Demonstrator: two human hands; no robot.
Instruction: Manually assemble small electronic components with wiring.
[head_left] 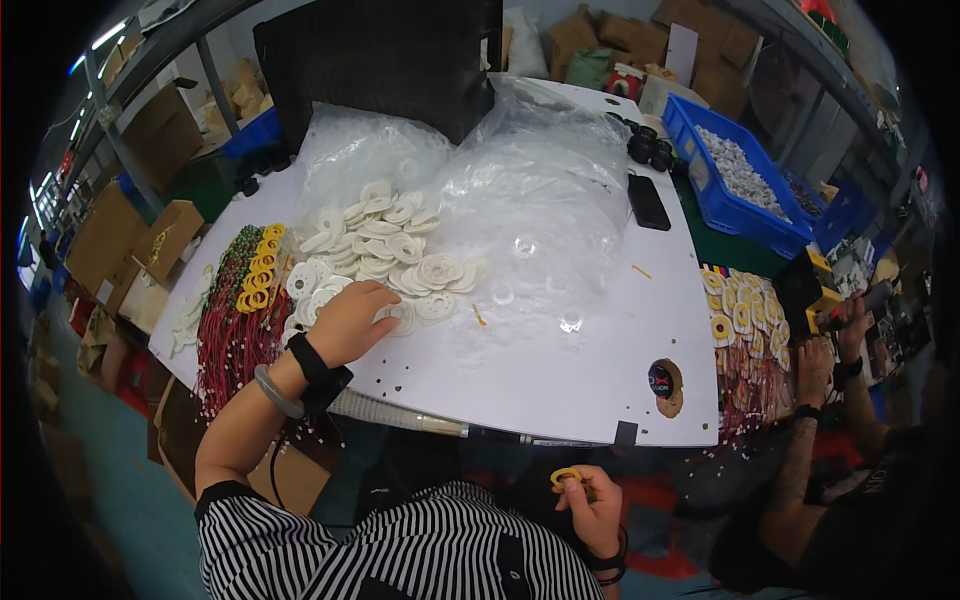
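My left hand [350, 322] reaches over the front of a heap of white plastic discs [375, 240]. Its thumb and fingers are apart, right at the edge of a disc [402, 316] on the white tabletop; whether they touch it is hard to make out. Down by my body, in front of the table edge, my right hand [594, 508] pinches a yellow ring [566, 477] between thumb and finger. Left of the heap lies a bundle of red and green wires [232, 330] with small white ends, topped by a row of yellow rings [262, 268].
Clear plastic bags [550, 190] fill the table's middle and back. A black phone [648, 202] lies at the right, above a hole [668, 390] with a round black object. Further right stand a blue crate [740, 185] of small white parts and more wired discs [745, 310], beside a co-worker's hands [815, 365].
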